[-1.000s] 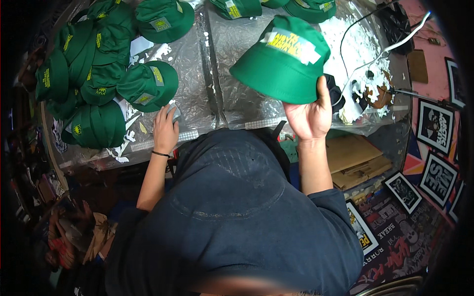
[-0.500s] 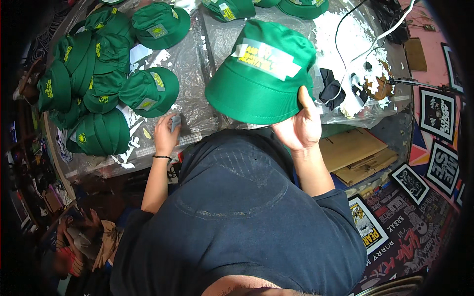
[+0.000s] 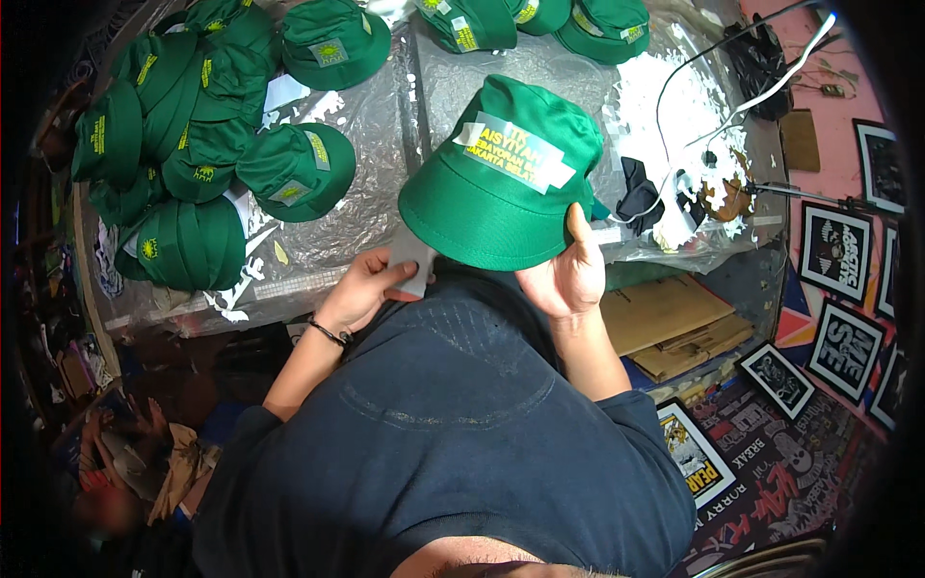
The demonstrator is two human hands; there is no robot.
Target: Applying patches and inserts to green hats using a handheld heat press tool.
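Observation:
In my right hand (image 3: 568, 275) is a green bucket hat (image 3: 491, 207), gripped by its brim with the thumb on the outside. Its crown carries yellow lettering under strips of pale, shiny film (image 3: 515, 156). My left hand (image 3: 366, 289) pinches a small flat grey piece (image 3: 412, 262) between thumb and fingers, close to the left edge of the brim. I cannot make out whether that piece touches the hat. What the piece is made of does not show.
Stacked green hats (image 3: 193, 241) fill the table's left side, with single hats (image 3: 335, 43) along the back. White paper scraps (image 3: 646, 96), a black cloth (image 3: 636, 193) and cables (image 3: 761, 106) lie at right. Brown cardboard (image 3: 665, 313) sits below the table's right edge. A person's hands (image 3: 145, 419) show lower left.
My left hand has moved right from the table, bringing the grey piece up beside the hat. The hat is slightly lower in view, its lettering now sharper.

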